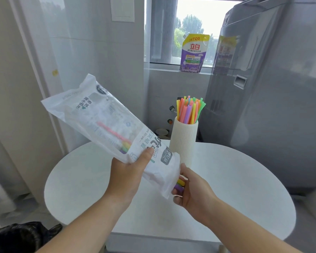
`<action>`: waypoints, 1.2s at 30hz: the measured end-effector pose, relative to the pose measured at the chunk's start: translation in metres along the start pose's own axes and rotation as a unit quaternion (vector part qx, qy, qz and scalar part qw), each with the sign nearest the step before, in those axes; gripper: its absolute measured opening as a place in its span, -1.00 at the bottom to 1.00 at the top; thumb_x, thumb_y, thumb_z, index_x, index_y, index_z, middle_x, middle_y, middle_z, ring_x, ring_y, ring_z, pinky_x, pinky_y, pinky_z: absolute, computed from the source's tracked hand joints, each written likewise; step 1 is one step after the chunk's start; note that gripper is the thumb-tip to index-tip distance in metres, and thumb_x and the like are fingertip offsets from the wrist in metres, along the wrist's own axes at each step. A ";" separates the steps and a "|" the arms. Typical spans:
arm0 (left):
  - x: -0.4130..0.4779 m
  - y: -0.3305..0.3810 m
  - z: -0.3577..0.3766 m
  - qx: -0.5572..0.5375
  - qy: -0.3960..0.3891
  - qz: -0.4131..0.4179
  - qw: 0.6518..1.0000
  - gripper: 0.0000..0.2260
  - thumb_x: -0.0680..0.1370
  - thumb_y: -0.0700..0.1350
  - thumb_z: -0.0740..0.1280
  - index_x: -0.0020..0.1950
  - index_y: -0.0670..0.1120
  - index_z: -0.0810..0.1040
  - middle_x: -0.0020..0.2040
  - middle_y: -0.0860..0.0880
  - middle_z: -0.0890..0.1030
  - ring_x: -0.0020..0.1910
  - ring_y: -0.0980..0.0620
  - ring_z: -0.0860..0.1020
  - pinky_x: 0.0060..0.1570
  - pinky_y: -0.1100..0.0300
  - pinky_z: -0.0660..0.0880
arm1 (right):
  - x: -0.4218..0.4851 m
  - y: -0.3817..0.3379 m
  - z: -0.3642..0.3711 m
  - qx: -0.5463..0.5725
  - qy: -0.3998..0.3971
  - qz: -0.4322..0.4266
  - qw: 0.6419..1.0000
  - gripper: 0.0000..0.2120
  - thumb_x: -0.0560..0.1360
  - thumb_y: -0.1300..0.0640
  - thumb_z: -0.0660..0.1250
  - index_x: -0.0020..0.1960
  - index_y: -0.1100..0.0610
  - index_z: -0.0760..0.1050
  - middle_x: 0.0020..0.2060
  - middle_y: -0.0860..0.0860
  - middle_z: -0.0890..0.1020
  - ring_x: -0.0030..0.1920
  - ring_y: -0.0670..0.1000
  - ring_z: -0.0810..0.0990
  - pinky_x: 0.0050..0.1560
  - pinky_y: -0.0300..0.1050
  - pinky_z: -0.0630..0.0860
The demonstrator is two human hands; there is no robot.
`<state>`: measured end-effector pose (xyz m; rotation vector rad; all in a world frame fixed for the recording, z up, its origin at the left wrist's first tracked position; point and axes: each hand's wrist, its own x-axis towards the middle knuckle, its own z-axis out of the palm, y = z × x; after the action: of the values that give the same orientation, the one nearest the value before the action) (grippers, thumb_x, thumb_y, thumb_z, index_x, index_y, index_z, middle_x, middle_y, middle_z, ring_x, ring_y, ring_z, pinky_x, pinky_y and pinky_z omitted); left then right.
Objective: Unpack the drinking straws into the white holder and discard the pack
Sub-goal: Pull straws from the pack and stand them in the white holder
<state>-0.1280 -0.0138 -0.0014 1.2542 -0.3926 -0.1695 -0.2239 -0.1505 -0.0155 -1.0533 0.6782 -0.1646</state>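
The white plastic straw pack [106, 125] slants up to the left above the round white table [235, 189]. My left hand [128, 172] grips the pack near its lower, open end. My right hand [190, 189] pinches yellow and purple straw ends [180, 185] sticking out of that opening. A few coloured straws show faintly through the pack. The white ribbed holder [183, 143] stands upright on the table behind my hands, filled with several bright straws [190, 110].
A black plastic bag [20, 236] lies on the floor at the lower left. A grey washing machine [272, 88] stands to the right. A purple detergent pouch [193, 53] sits on the window sill behind.
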 end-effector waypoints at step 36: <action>0.025 -0.010 -0.014 -0.300 0.139 -0.186 0.925 -0.71 0.61 -0.10 0.40 0.34 -0.02 0.60 0.18 -0.02 0.74 0.15 0.01 0.70 -0.12 0.16 0.70 | -0.067 -0.168 -0.057 -0.472 0.202 -0.364 0.777 -0.91 0.53 0.19 0.42 -0.15 0.09 0.64 -0.40 0.10 0.68 -0.49 -0.06 0.61 -0.35 -0.18 0.56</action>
<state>-0.0989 -0.0129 -0.0090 0.7142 0.1506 -0.3980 -0.2787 -0.2486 0.1378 -2.2880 0.7055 -0.8041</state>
